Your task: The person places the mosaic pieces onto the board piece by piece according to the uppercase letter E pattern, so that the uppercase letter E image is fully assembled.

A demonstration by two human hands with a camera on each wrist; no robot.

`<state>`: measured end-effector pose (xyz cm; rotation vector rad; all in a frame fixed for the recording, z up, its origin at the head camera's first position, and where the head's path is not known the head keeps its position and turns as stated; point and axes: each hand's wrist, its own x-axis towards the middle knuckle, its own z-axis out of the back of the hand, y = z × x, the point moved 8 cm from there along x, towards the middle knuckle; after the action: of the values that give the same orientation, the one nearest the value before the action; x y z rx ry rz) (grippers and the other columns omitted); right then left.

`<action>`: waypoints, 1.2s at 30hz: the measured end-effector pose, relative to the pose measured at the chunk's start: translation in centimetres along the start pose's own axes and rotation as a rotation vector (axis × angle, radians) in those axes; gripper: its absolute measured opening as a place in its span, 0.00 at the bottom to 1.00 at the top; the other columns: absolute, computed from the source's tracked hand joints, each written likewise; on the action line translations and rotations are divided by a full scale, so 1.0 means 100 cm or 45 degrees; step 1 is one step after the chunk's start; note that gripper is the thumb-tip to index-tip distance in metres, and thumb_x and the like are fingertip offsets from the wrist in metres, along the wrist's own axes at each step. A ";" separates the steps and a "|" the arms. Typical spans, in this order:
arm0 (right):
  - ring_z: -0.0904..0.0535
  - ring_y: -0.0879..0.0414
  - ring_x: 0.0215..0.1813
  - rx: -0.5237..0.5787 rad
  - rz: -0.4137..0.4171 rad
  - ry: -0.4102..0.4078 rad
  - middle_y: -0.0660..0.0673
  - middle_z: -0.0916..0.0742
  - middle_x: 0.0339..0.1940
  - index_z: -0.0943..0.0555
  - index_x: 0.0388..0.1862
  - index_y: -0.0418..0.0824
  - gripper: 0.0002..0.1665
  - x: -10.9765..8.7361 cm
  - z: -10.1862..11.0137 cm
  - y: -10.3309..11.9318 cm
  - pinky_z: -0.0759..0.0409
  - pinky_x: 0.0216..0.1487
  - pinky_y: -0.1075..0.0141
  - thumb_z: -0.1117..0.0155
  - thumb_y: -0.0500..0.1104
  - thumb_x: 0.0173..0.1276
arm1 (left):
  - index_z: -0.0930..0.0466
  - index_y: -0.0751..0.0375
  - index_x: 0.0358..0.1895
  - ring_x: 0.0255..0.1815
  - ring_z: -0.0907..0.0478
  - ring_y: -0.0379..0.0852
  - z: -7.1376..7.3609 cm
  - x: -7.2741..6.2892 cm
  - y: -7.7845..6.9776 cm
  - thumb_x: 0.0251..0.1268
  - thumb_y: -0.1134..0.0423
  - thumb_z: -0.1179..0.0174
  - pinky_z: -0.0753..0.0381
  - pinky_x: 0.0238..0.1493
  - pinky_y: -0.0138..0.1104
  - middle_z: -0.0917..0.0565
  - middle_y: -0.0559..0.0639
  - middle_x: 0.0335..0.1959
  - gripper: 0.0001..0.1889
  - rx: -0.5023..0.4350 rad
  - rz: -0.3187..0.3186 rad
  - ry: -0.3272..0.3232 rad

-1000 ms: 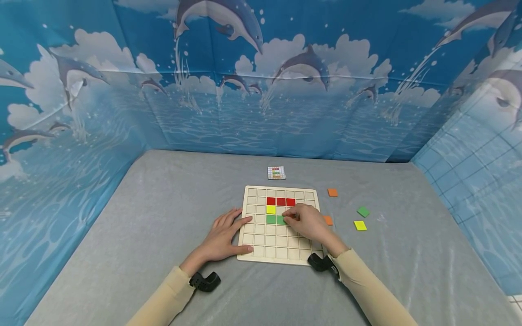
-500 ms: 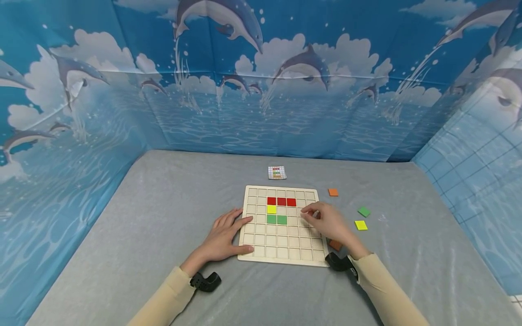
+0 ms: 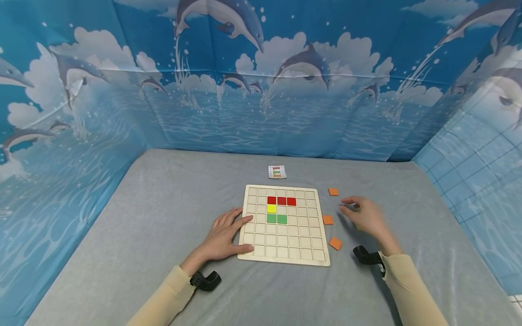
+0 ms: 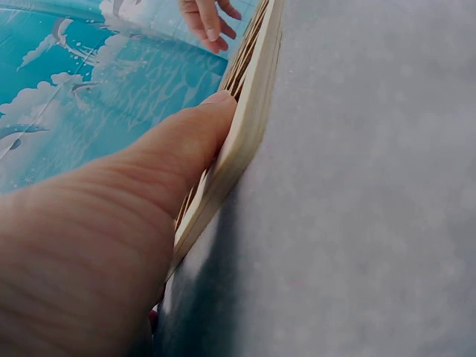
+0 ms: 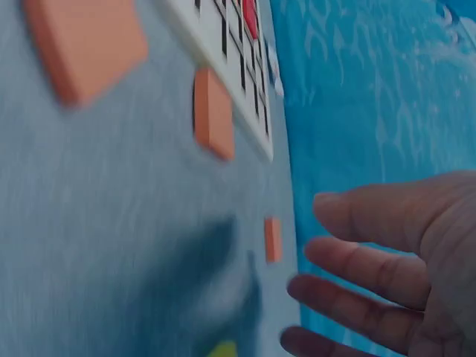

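A wooden grid board (image 3: 271, 240) lies on the grey cloth. Set in its cells are three red tiles (image 3: 281, 201) in a row, a yellow tile (image 3: 271, 208) below the leftmost, and two green tiles (image 3: 282, 219) under that. My left hand (image 3: 222, 237) rests along the board's left side, thumb (image 4: 201, 123) and fingers over the rim. Off to the right, my right hand (image 3: 364, 219) hovers above the cloth, fingers apart and holding nothing in the right wrist view. A sliver of a loose yellow tile (image 5: 223, 349) shows below it; the loose green tile is hidden by this hand.
Three loose orange tiles lie right of the board: one at the back (image 3: 333, 192), a tile touching the board's edge (image 3: 328, 220), and a tile near the front corner (image 3: 335, 243). Behind the board is a small pattern card (image 3: 277, 172). A dolphin-print curtain (image 3: 261, 117) hangs behind.
My right hand has left the second green tile on the board and moved right over the loose green and yellow tiles, uncovering the orange tiles. My left hand has stayed put.
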<state>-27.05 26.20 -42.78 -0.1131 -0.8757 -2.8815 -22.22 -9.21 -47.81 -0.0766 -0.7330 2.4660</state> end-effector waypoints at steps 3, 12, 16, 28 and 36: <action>0.31 0.30 0.57 -0.058 -0.058 0.061 0.25 0.25 0.56 0.24 0.55 0.27 0.24 0.000 0.004 -0.011 0.32 0.51 0.39 0.39 0.44 0.68 | 0.41 0.49 0.73 0.74 0.59 0.53 0.000 0.000 0.000 0.57 0.35 0.41 0.57 0.66 0.53 0.50 0.57 0.75 0.42 0.000 -0.001 0.002; 0.35 0.27 0.58 -0.151 -0.126 0.136 0.21 0.29 0.57 0.29 0.59 0.22 0.31 0.001 0.002 -0.033 0.37 0.55 0.37 0.39 0.45 0.67 | 0.41 0.50 0.73 0.74 0.59 0.53 0.001 -0.001 0.001 0.57 0.35 0.41 0.58 0.66 0.53 0.50 0.57 0.75 0.43 -0.002 0.004 0.003; 0.32 0.28 0.54 -0.186 -0.118 0.098 0.21 0.26 0.53 0.27 0.55 0.20 0.28 0.001 0.005 -0.036 0.33 0.52 0.38 0.39 0.43 0.67 | 0.42 0.49 0.73 0.74 0.59 0.53 0.000 -0.001 0.002 0.57 0.35 0.41 0.58 0.66 0.53 0.50 0.57 0.75 0.43 0.002 0.004 0.005; 0.23 0.41 0.36 -0.106 -0.349 0.065 0.27 0.19 0.40 0.23 0.46 0.20 0.23 -0.007 0.018 -0.056 0.25 0.31 0.55 0.36 0.40 0.64 | 0.42 0.49 0.73 0.74 0.59 0.52 0.000 0.000 0.000 0.57 0.35 0.41 0.58 0.66 0.52 0.50 0.56 0.75 0.42 0.009 0.006 0.011; 0.24 0.45 0.34 -0.137 -0.406 0.113 0.31 0.19 0.38 0.22 0.44 0.23 0.20 -0.008 0.020 -0.060 0.25 0.30 0.57 0.35 0.41 0.63 | 0.42 0.49 0.73 0.74 0.59 0.53 0.000 0.000 0.000 0.58 0.35 0.42 0.58 0.66 0.52 0.50 0.57 0.75 0.42 0.012 0.003 0.016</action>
<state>-27.06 32.28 -44.51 0.1576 -0.7860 -3.1984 -22.22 -9.16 -47.81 -0.0891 -0.7168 2.4685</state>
